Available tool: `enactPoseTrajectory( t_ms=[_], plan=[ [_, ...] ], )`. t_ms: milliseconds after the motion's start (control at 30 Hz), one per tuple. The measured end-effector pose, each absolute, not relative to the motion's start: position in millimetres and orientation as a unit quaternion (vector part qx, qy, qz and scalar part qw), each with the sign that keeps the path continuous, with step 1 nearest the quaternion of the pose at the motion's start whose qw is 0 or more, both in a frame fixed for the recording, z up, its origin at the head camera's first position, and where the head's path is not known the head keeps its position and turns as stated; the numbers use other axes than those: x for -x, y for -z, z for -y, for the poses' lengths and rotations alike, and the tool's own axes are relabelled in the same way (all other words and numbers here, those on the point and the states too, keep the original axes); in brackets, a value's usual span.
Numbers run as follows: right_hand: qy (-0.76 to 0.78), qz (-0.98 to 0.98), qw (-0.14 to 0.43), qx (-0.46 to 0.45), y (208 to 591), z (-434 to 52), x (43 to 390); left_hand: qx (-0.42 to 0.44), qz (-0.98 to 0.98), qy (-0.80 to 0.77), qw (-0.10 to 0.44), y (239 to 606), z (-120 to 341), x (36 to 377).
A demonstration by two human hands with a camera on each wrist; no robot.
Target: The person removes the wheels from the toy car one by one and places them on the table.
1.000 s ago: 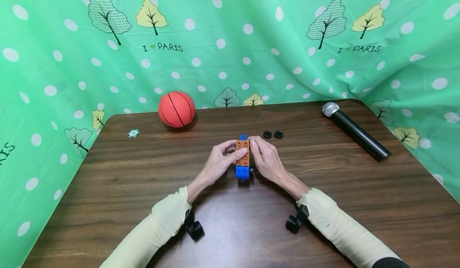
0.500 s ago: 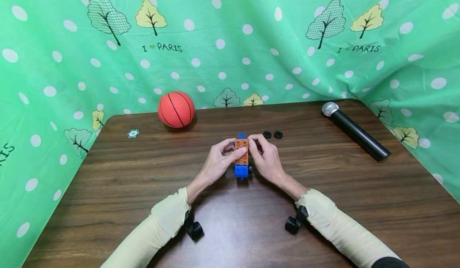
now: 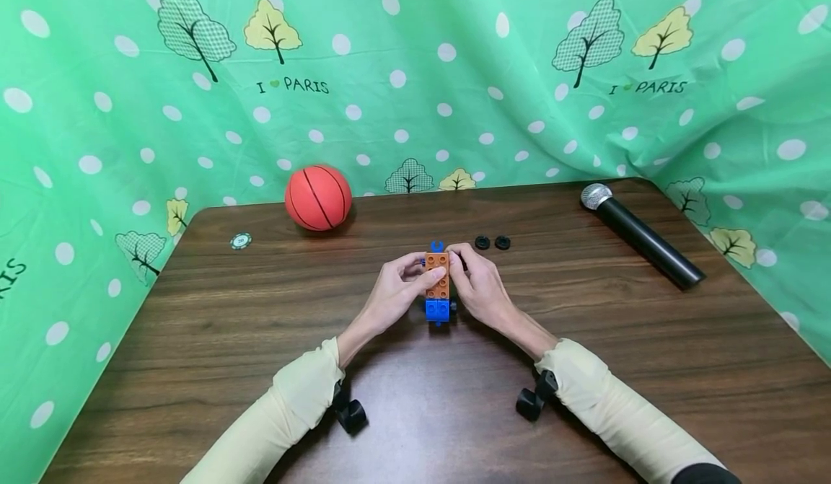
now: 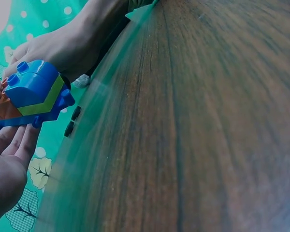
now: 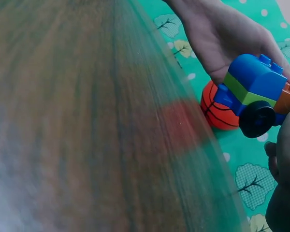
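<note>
A toy car of building bricks (image 3: pixel 438 288), orange on top with a blue end, is held just above the wooden table (image 3: pixel 260 325) at its middle. My left hand (image 3: pixel 401 291) grips its left side, thumb on the orange studs. My right hand (image 3: pixel 477 286) pinches its right side near the far end. In the left wrist view the blue and green brick (image 4: pixel 36 94) shows between both hands. In the right wrist view the toy car (image 5: pixel 258 92) shows a black wheel (image 5: pixel 256 119) on its near side.
An orange ball (image 3: pixel 318 198) sits at the back left, a small green chip (image 3: pixel 241 240) further left. Two loose black wheels (image 3: pixel 491 242) lie just beyond my right hand. A black microphone (image 3: pixel 639 235) lies at the back right. A green cloth (image 3: pixel 415 73) hangs behind.
The toy car stays between both hands, shifting only slightly. My right fingers moved a little along its far right end.
</note>
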State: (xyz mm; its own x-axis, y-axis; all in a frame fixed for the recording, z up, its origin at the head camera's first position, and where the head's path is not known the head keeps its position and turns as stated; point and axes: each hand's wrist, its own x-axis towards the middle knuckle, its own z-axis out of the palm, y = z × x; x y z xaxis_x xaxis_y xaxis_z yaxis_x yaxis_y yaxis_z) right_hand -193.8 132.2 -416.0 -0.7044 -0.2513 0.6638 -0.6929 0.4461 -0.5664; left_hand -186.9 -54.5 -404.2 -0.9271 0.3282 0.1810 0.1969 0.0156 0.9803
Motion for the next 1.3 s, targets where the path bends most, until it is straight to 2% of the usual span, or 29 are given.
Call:
enactPoseTrajectory(
  t_ms=[400, 700, 900, 1300],
  plan=[
    [-0.428, 0.813, 0.256, -0.301, 418, -133, 195, -0.182, -0.694, -0.693, 0.072, 404, 56, 189],
    [-0.449, 0.818, 0.216, -0.288, 417, -136, 193, -0.178, -0.670, -0.715, 0.084, 404, 58, 188],
    [-0.491, 0.810, 0.182, -0.263, 414, -138, 192, -0.175, -0.673, -0.714, 0.074, 401, 59, 188],
    [-0.486, 0.814, 0.177, -0.265, 415, -145, 192, -0.141, -0.675, -0.722, 0.058, 402, 63, 189]
  ],
)
